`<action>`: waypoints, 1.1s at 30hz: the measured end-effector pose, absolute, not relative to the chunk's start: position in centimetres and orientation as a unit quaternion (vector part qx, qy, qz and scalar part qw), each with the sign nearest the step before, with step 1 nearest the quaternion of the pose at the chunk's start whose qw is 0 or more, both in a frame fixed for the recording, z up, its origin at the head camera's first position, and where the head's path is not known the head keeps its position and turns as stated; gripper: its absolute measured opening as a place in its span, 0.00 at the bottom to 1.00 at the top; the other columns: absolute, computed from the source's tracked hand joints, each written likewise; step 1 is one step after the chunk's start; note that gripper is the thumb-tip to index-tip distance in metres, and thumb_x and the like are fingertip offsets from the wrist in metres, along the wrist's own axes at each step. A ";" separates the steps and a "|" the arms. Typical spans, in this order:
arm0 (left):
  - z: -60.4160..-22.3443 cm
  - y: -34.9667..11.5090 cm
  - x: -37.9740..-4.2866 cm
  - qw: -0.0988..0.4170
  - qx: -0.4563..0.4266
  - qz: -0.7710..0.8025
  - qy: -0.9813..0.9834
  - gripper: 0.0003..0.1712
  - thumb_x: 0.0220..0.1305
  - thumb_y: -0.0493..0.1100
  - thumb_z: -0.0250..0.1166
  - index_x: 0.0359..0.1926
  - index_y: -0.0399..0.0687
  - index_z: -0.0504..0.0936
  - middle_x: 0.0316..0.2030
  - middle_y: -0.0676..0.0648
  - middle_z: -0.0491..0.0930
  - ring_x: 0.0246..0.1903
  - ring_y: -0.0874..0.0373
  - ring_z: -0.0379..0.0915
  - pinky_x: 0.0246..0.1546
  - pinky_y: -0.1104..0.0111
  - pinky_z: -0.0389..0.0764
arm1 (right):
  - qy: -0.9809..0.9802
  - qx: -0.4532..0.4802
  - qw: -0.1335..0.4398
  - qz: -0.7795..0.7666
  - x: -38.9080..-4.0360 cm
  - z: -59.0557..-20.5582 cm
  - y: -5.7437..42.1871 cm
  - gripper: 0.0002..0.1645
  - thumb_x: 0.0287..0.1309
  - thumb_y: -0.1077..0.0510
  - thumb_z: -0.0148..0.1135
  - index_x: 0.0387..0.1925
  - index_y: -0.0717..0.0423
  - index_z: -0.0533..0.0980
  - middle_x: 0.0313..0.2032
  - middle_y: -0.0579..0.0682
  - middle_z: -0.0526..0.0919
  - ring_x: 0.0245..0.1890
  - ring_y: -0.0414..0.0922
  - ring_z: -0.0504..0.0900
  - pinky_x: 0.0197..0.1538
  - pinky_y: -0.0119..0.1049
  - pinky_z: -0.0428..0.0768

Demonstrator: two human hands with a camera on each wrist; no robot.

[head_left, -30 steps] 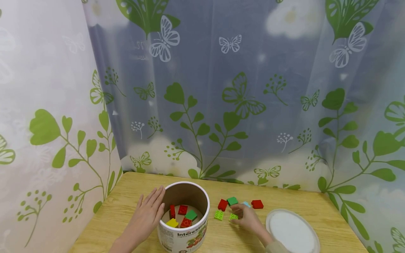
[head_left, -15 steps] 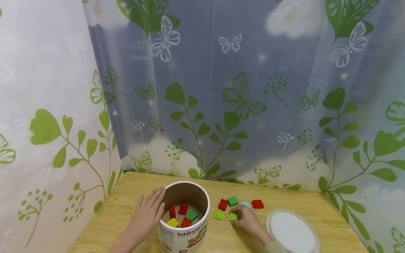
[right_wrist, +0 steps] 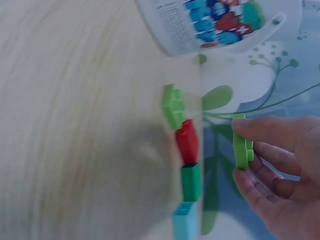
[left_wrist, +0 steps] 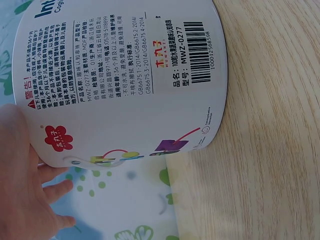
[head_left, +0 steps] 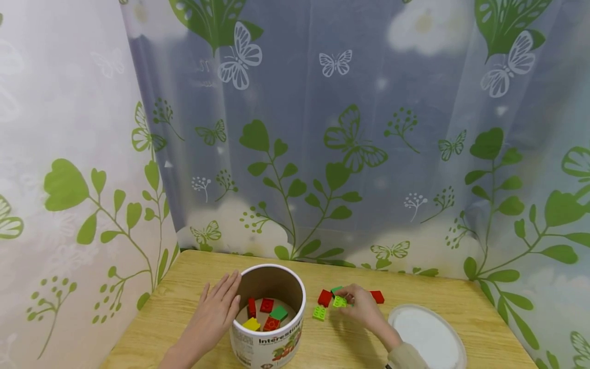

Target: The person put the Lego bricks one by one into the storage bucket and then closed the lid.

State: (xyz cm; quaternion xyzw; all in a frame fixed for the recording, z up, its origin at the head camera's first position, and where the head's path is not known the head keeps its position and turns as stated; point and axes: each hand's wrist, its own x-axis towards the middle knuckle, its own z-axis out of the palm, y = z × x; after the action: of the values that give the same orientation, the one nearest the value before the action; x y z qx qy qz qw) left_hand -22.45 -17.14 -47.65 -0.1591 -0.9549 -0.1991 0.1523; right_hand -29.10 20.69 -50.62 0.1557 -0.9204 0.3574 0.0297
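My right hand [head_left: 366,309] pinches a lime-green building block [right_wrist: 240,147] between thumb and fingertips, raised above the table. A second lime-green block [head_left: 319,313], a red block [head_left: 324,298] and a dark green block [right_wrist: 190,182] lie close by on the tabletop. In the right wrist view a light blue block [right_wrist: 185,220] stands beside the green one; the hand mostly hides it from the head view. Fingers extended, my left hand [head_left: 209,319] rests against the rim and side of a white round bucket [left_wrist: 125,65]. Several red, yellow and green blocks lie inside the bucket.
A white round lid [head_left: 426,338] lies on the wooden table [head_left: 203,269], right of the right forearm. One more red block [head_left: 377,296] sits behind the right hand. Patterned curtains [head_left: 286,154] hang behind and beside the table.
My right hand has lifted the nearer lime-green block off the table, moving slightly up and away. The left hand and bucket have stayed put.
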 end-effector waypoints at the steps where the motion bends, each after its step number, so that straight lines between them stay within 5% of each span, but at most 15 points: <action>1: -47.6 -17.1 -22.4 0.153 -0.159 -0.199 -0.955 0.30 0.81 0.52 0.48 0.76 0.43 0.65 0.76 0.45 0.62 0.74 0.43 0.58 0.70 0.35 0.53 | -0.920 0.160 0.032 0.356 -29.0 -50.3 20.6 0.21 0.49 0.67 0.78 0.47 0.59 0.85 0.42 0.50 0.82 0.38 0.47 0.80 0.39 0.37 0.80; 10: -47.7 -17.1 -22.6 0.150 -0.160 -0.191 -0.957 0.30 0.81 0.52 0.48 0.76 0.44 0.64 0.76 0.45 0.61 0.74 0.43 0.57 0.70 0.35 0.53 | -0.914 0.188 0.063 0.353 -28.5 -47.4 20.1 0.20 0.50 0.66 0.78 0.47 0.56 0.85 0.45 0.51 0.83 0.38 0.46 0.81 0.43 0.44 0.84; 33: -47.7 -17.1 -22.4 0.161 -0.161 -0.184 -0.956 0.30 0.80 0.51 0.49 0.75 0.43 0.66 0.75 0.45 0.62 0.74 0.44 0.58 0.69 0.35 0.54 | -0.923 0.203 0.106 0.308 -28.7 -42.7 16.9 0.20 0.52 0.61 0.78 0.48 0.51 0.85 0.41 0.45 0.82 0.40 0.47 0.83 0.45 0.42 0.84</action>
State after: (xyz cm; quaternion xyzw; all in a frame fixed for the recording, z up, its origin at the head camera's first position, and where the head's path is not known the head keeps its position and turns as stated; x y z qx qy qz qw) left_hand -22.44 -17.10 -47.72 -0.1606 -0.9562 -0.1842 0.1609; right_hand -28.72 16.86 -42.74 0.2032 -0.9233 0.3083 0.1056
